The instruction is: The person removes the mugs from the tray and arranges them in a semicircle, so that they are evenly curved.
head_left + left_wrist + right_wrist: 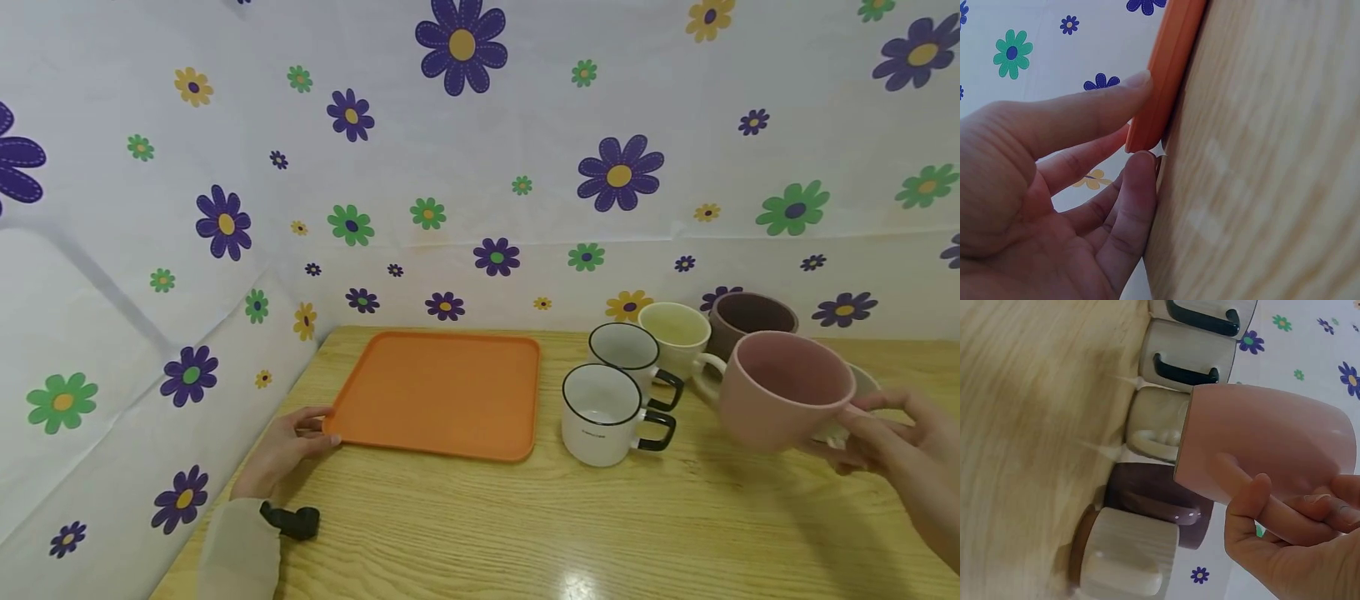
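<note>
A pink mug (787, 392) is held upright in the air at the right by my right hand (892, 446), its fingers and thumb gripping the handle. In the right wrist view the same mug (1266, 440) appears sideways, clear of the table. My left hand (288, 446) is at the near left corner of an orange tray (442, 392) that lies flat on the table. The left wrist view shows the thumb and curled fingers (1135, 206) pinching that tray corner (1154, 119).
Two white mugs with black rims and handles, one nearer (596, 425) and one behind (624, 346), stand right of the tray. Beyond are a pale yellow mug (675, 333) and a dark purple mug (750, 312). A ribbed white mug (1132, 550) stands behind the pink one. Flowered cloth (517, 217) backs the table.
</note>
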`<state>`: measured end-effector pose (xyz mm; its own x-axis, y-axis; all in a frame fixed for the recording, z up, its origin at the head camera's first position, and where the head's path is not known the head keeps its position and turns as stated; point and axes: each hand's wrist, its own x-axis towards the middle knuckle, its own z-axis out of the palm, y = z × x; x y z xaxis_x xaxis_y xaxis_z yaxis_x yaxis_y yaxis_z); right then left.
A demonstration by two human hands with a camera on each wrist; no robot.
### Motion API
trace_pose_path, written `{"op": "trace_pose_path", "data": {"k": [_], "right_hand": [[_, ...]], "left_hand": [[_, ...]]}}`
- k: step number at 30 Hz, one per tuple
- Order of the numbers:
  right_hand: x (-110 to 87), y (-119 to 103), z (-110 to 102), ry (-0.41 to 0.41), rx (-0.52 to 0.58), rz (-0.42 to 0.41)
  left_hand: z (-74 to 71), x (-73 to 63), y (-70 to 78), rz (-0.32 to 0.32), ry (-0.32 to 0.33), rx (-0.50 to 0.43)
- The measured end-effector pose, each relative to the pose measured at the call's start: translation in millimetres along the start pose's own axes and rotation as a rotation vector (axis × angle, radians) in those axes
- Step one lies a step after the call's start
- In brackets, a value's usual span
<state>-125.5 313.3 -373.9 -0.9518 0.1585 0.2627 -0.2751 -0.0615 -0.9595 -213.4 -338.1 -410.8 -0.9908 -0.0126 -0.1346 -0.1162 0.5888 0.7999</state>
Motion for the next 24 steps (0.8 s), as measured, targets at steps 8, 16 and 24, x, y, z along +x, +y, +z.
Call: {"op": "trace_pose_path", "data": {"k": [8,16,24], "right_hand": [[-6.6,18,-26,-0.038,-0.146,0.031],[-15.9,18,-29,-0.023,-0.127,0.078],[-15.3,35,-51,-0.021,-0.021,0.127]], "left_hand": [[0.8,0.0,0.6,-0.001,-0.005,0.004],[0.9,0.8,2.5,-0.006,-0.013,-0.002],[0.3,2.2,2.5,0.002,-0.016,0.002]]}}
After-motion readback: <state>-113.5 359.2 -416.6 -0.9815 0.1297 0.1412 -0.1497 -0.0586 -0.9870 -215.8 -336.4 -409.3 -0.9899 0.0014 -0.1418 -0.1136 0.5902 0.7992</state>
